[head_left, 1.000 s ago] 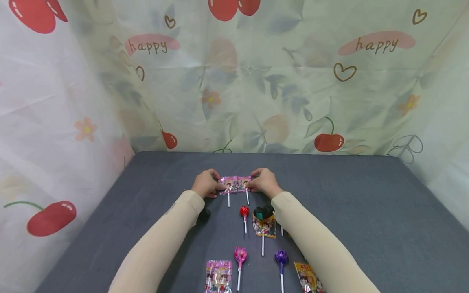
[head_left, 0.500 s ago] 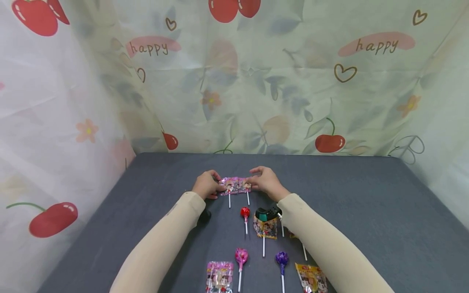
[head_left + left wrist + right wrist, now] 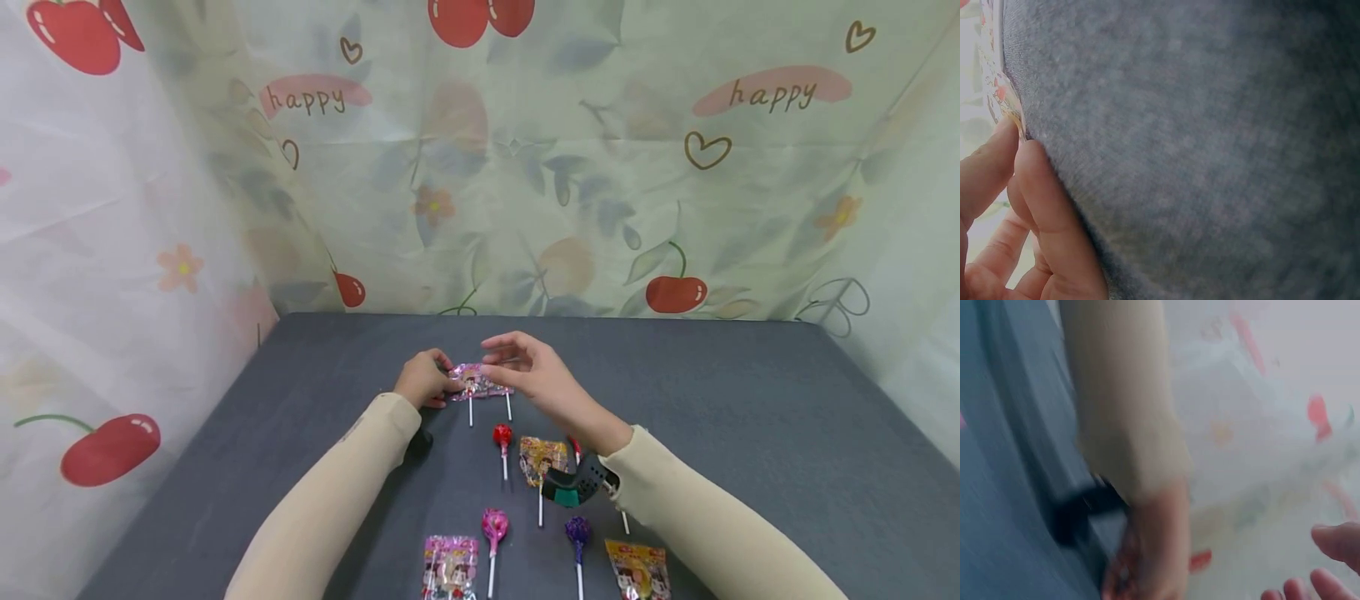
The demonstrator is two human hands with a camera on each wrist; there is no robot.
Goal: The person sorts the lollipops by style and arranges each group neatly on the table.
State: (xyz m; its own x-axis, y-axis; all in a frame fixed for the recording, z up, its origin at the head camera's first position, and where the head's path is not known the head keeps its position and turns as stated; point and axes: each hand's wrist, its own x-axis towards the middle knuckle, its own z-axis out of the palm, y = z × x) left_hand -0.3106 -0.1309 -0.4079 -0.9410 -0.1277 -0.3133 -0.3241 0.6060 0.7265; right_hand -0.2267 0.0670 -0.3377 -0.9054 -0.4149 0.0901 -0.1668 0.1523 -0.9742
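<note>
My left hand (image 3: pixel 423 379) pinches the left edge of a pair of lollipops in pink printed wrappers (image 3: pixel 468 381), lying side by side at the far middle of the table. In the left wrist view, thumb and fingertip meet on the wrapper's edge (image 3: pixel 1009 100). My right hand (image 3: pixel 542 371) hovers over the right-hand lollipop and partly hides it, fingers stretched leftward with nothing between them. Two white sticks point toward me below the wrappers. The right wrist view is blurred; right fingertips (image 3: pixel 1325 584) show at its lower corner, spread apart.
Nearer me lie a red lollipop (image 3: pixel 502 435), an orange-wrapped lollipop (image 3: pixel 542 458), a pink lollipop (image 3: pixel 495 525) and a purple lollipop (image 3: pixel 577 530). A pink packet (image 3: pixel 450 567) and an orange packet (image 3: pixel 639 571) are at the front. A printed curtain (image 3: pixel 510 233) hangs behind the table.
My right hand has let go of the right-hand wrapper and swung left over the lollipops, its wrist dropping nearer me. The left hand keeps its pinch in the same place.
</note>
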